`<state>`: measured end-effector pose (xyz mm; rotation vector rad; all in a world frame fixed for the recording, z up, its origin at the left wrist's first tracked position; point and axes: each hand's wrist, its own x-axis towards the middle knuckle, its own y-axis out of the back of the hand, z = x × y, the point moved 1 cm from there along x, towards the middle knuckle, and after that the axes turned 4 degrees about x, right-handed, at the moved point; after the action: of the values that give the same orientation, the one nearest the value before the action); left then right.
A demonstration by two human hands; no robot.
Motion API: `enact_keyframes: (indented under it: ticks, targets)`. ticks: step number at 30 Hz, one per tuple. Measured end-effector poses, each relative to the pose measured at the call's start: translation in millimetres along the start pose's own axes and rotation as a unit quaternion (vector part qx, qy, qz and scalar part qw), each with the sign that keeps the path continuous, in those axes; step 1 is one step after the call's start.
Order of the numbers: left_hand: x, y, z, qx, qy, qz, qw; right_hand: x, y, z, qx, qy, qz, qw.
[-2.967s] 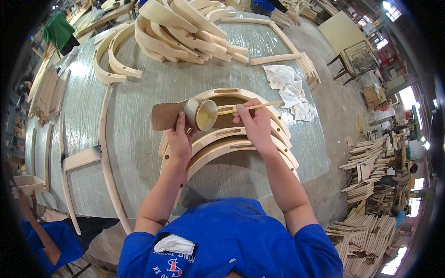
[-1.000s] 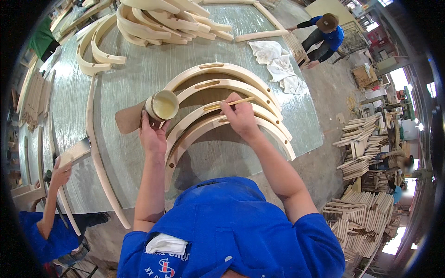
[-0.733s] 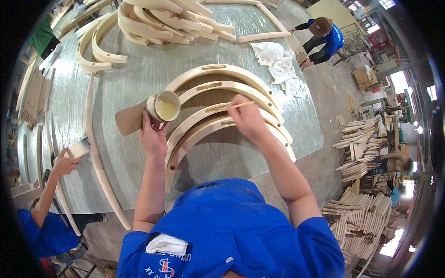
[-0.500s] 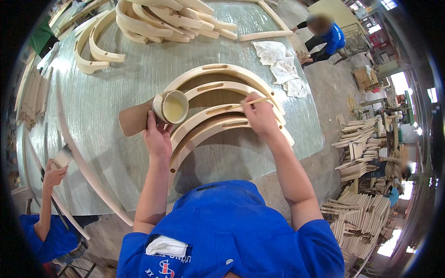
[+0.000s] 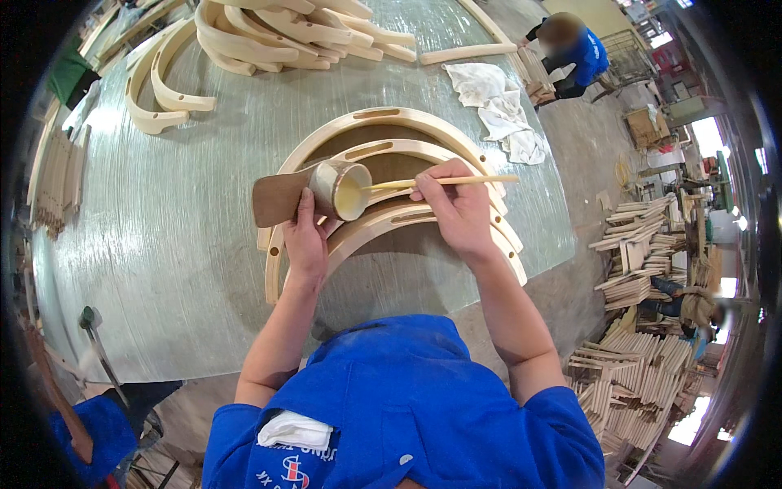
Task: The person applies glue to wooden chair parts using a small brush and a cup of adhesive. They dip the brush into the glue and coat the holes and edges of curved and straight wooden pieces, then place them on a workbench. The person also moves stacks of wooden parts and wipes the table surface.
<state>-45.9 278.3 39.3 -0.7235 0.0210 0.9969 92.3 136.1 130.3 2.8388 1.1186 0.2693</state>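
two bare hands work at the middle of the frame over a stack of curved wooden pieces (image 5: 383, 155) on a grey-green table (image 5: 163, 244). the left hand (image 5: 305, 236) is closed around a small round cup (image 5: 342, 189) tilted on its side, its mouth facing right and showing pale yellow glue inside; a brown flat wooden paddle (image 5: 277, 196) sticks out to the left behind the cup. the right hand (image 5: 456, 208) has its fingers pinched tight on a thin wooden stick (image 5: 444, 182), which lies nearly level, its left tip inside the cup's mouth and its other end pointing right past the knuckles. both hands hover just above the arched pieces, which nest one inside another and carry narrow slots.

in the upper left of the frame lie more curved wooden parts (image 5: 163, 90), and a larger heap of them (image 5: 285, 33) sits at the top centre. white crumpled rags (image 5: 501, 110) rest at the upper right of the table, beside a straight wooden bar (image 5: 468, 53). another person in blue (image 5: 574, 53) crouches at the top right on the floor. piles of pale wooden slats (image 5: 635, 383) fill the right edge and lower right. a blue sleeve of someone else (image 5: 90, 432) shows at the lower left.
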Motion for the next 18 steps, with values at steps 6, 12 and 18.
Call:
enact_keyframes:
  ticks: [6,12,18]
  targets:
    - [-19.0,-19.4,5.3,-0.031,0.019,-0.036,0.999,-7.7,14.7,43.4,0.287,-0.196,0.083,0.934]
    - [-17.2,-17.9,-1.4,-0.046,0.038,-0.030,0.998,-26.8,30.5,53.2,0.432,-0.240,0.089,0.864]
    - [-26.3,-46.6,-21.1,-0.038,0.061,-0.038,0.997,-41.4,34.6,84.1,0.443,-0.292,0.148,0.835]
